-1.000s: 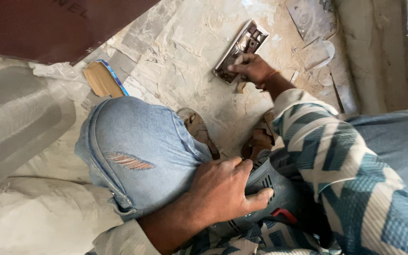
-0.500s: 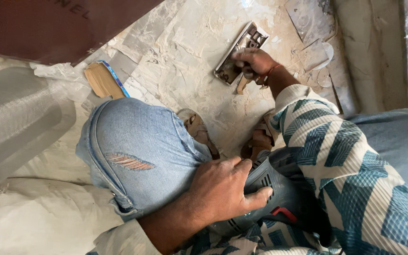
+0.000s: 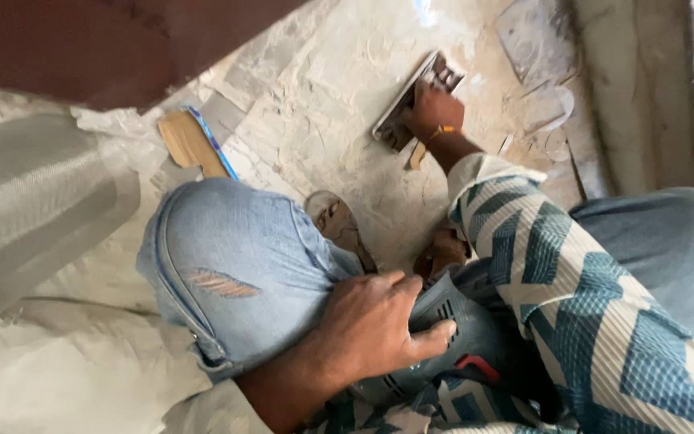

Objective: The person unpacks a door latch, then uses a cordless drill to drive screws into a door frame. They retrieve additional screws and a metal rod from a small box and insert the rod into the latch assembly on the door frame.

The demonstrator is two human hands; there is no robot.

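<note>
Two hands work: our right hand (image 3: 435, 112) grips a stiff steel trowel (image 3: 415, 96) by its handle, flat on the plastered floor (image 3: 323, 120); our left hand (image 3: 375, 325) clasps a heavy grey power tool (image 3: 451, 337) beside our knee.

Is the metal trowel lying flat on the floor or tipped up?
Tipped up. The right hand holds the trowel with one long edge on the plastered floor and the blade raised at a slant.

Pale blue jeans (image 3: 234, 265), teal-and-cream zigzag sleeve (image 3: 572, 289), grey power tool (image 3: 451, 345).
</note>
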